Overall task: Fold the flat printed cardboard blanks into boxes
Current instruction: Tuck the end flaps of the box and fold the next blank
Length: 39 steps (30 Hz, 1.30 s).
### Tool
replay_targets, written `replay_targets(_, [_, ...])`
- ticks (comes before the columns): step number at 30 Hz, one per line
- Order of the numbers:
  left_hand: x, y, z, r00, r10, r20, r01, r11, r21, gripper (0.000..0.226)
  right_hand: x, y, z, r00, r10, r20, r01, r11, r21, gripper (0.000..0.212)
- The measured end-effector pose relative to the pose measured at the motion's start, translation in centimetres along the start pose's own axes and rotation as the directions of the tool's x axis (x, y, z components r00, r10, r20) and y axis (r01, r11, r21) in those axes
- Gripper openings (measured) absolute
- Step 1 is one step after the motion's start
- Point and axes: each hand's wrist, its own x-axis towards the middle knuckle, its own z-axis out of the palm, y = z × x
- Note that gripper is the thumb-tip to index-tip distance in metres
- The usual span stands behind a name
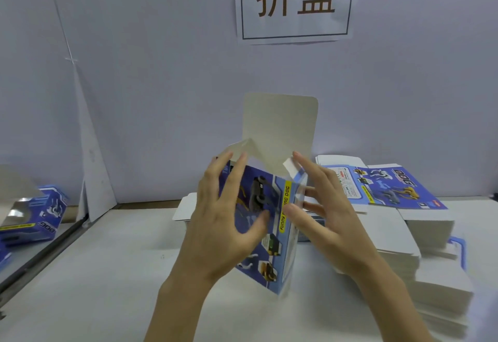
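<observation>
I am seeing two bare forearms coming up from the bottom edge, each ending in a bare hand. The left hand (pixel 226 223) is showing its back to me, with slim fingers and short, plain nails. The right hand (pixel 331 215) is looking much the same: slender fingers, short nails. Both wrists and forearms are showing uncovered as far as the frame edge. Motion blur is softening the fingertips, so I am not making out finer detail there.

White table (pixel 107 274), stacks of flat blanks (pixel 431 234) rt side
</observation>
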Motion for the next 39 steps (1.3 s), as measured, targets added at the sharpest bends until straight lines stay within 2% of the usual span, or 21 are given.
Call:
replay_targets(3, [0.2,0.4,-0.4,0.998,-0.056,0.008,0.056,0.998,-0.022,0.091,0.1,0.1,-0.2,1.0,-0.009,0.005,0.009,0.999,-0.037,0.061])
replay_targets(10, [0.0,0.3,-0.2,0.999,-0.025,-0.043,0.028,0.997,0.076,0.098,0.0,0.2,0.1,1.0,-0.015,0.016,0.016,0.997,-0.074,0.054])
replay_targets(16, [-0.1,0.5,-0.1,0.997,-0.068,-0.02,0.07,0.99,0.12,0.087,0.0,0.1,0.3,1.0,-0.003,0.011,0.004,0.986,-0.166,0.046])
replay_targets(19, [-0.2,0.7,0.0,0.997,-0.069,0.019,0.067,0.994,0.092,0.084,0.0,-0.3,0.6,1.0,-0.025,0.016,0.028,0.982,-0.188,0.05])
replay_targets(23, [-0.1,1.1,-0.3,0.994,-0.093,0.061,0.091,0.995,0.048,0.093,0.0,-0.6,0.9,0.999,-0.033,0.021,0.036,0.982,-0.184,0.054])
replay_targets(27, [0.0,1.1,-0.3,0.995,-0.098,0.033,0.096,0.994,0.055,0.087,0.1,-0.9,1.3,0.999,-0.035,0.01,0.037,0.973,-0.226,0.045])
replay_targets(33, [0.2,1.0,-0.6,0.996,-0.09,0.004,0.09,0.994,0.069,0.087,0.0,-1.3,1.2,1.0,-0.027,0.0,0.026,0.976,-0.217,0.055])
replay_targets(39, [0.4,1.8,-0.7,0.998,-0.05,-0.024,0.052,0.996,0.074,0.074,0.0,-1.7,0.5,0.996,-0.044,-0.077,0.021,0.962,-0.271,0.043])
